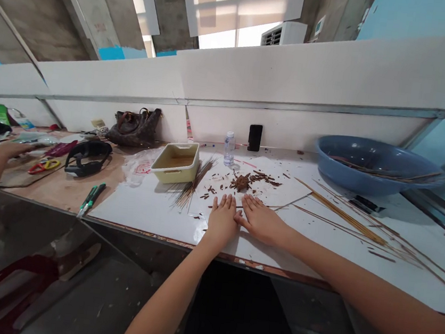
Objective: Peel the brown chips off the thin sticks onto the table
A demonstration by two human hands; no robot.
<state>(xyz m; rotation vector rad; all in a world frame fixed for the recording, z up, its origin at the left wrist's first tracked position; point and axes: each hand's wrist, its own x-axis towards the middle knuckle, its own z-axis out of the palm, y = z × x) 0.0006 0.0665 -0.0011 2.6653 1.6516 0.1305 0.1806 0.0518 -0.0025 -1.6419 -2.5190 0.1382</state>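
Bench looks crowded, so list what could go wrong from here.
The left hand and right hand lie flat just short of the brown shavings, so a careless slide could scatter them. The loose sticks beside the right hand might snag that arm, roll, or leave splinters. The green-handled tool lies near the bench edge and could get knocked off.

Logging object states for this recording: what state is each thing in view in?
Left hand, flat palm down on the white board, empty.
Right hand, flat palm down beside it, empty.
Water bottle, upright, capped.
Black phone, standing against the wall.
Blue basin, holding thin sticks past its rim.
Cream tray, upright, no lid.
Brown shavings, heaped in a pile.
Loose sticks, lying flat.
Handbag, slumped against the wall.
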